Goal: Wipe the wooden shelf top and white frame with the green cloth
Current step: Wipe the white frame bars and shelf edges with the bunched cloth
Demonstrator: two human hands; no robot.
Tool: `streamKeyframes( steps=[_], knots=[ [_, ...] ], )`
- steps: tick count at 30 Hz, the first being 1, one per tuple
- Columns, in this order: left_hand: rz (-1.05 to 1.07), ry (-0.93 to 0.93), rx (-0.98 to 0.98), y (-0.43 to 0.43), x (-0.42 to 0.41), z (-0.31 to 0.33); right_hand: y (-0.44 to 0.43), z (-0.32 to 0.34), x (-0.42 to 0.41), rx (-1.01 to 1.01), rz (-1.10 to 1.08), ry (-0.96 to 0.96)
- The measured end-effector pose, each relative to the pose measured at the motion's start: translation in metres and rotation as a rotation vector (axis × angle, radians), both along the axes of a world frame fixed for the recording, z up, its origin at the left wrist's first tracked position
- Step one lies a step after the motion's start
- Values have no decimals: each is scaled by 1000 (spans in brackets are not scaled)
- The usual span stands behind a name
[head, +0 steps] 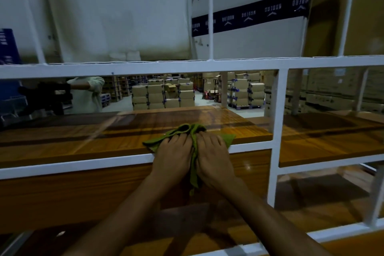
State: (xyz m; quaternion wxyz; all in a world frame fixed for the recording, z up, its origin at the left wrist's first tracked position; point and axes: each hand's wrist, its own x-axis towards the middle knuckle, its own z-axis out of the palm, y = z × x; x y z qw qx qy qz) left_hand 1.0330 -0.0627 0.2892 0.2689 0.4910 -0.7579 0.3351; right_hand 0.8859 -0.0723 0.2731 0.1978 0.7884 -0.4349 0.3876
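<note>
Both left hand (172, 157) and right hand (212, 159) press unclenched on green cloth (188, 129) atop wooden shelf top (116, 133).

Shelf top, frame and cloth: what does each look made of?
Shelf top: wood or wood-look laminate, glossy; grain stripes and light reflections show. Frame: probably metal painted white; thin square bars, smooth even colour. Cloth: soft fabric, perhaps microfibre, matte green; it folds and drapes over the edge.
</note>
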Motion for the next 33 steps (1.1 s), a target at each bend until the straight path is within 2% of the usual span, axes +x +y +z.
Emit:
streamKeyframes(
  steps=[7, 11, 19, 27, 30, 33],
  knots=[
    [-96, 99, -141, 1, 4, -12, -3, -11, -1, -22, -29, 72],
    [-72, 52, -203, -10, -8, -31, -6, -27, -15, -96, -96, 129],
    [-158, 36, -132, -22, -51, -50, -20, -62, -58, -172, -190, 138],
    [-307, 22, -38, -43, -103, -75, -38, -99, -111, -233, -116, -51],
    [-309, -1, -83, -47, -126, -79, -44, -108, -129, -198, -157, -50],
    [-316, 52, -63, -48, -146, -77, -48, -110, -140, -127, -174, -140]
  ],
)
